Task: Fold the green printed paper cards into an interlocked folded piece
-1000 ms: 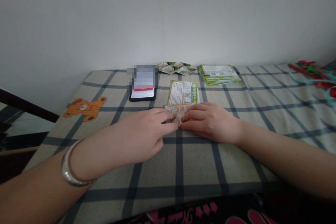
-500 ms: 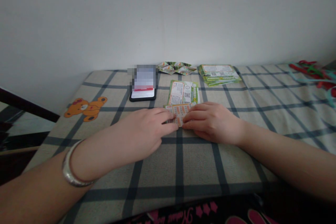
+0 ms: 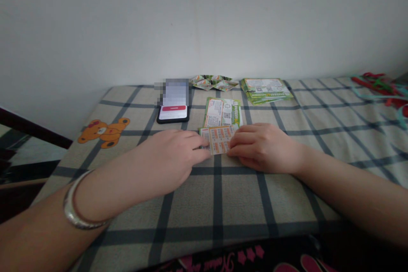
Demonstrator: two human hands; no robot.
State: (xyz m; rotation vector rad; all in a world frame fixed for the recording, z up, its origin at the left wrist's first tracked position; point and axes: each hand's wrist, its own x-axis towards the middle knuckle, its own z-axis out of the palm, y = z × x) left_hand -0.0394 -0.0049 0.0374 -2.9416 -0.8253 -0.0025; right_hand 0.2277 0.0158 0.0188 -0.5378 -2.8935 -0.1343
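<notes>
A small printed paper sheet (image 3: 219, 139), with orange and white print, lies on the checked tablecloth in front of me. My left hand (image 3: 172, 159) is closed on its left side, the fingertips pressing the paper. At the opposite edge my right hand (image 3: 261, 146) has its bent fingers together on the sheet, the thumb tucked mostly out of sight. Just beyond, and partly under the sheet, is a green-edged printed card (image 3: 223, 111) with a QR code. The middle of the sheet shows between my hands.
A phone (image 3: 173, 112) with a lit, partly blurred screen lies at the back left. Folded green paper pieces (image 3: 215, 82) sit by the wall, beside a stack of green cards (image 3: 267, 90). A bear cutout (image 3: 103, 132) is at left; red and teal strips (image 3: 379, 89) lie far right.
My hands have moved slightly apart, the left one leftward and the right one rightward. More of the paper sheet's print now shows between them.
</notes>
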